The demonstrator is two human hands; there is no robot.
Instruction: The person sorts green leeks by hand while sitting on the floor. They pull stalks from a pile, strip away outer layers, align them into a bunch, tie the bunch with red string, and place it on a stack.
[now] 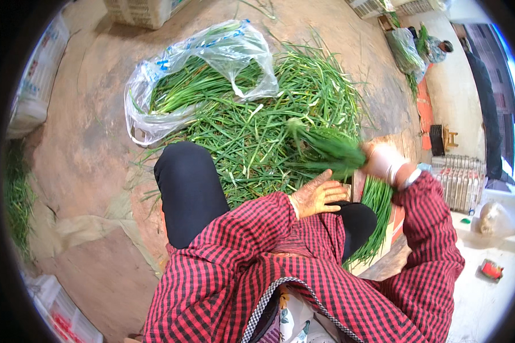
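Observation:
My right hand point(379, 161), in a white glove, is closed around the end of a bunch of chives point(332, 147). The long green leaves stretch leftward from my fist and are smeared by motion. Just below the bunch, my left hand point(320, 195) is open with its fingers spread, holding nothing. Beneath and beyond them a wide heap of loose green leaves point(252, 140) covers the floor in front of my knees. More chives point(376, 208) lie beside my right knee, below my right hand.
A clear plastic bag point(212, 51) with chives in it lies on the heap's far left. Wrapped bales point(137, 11) stand at the back, others point(37, 74) at the left. Stacked crates point(459, 180) and a small wooden stool point(451, 137) are on the right. Another person point(438, 50) sits far right.

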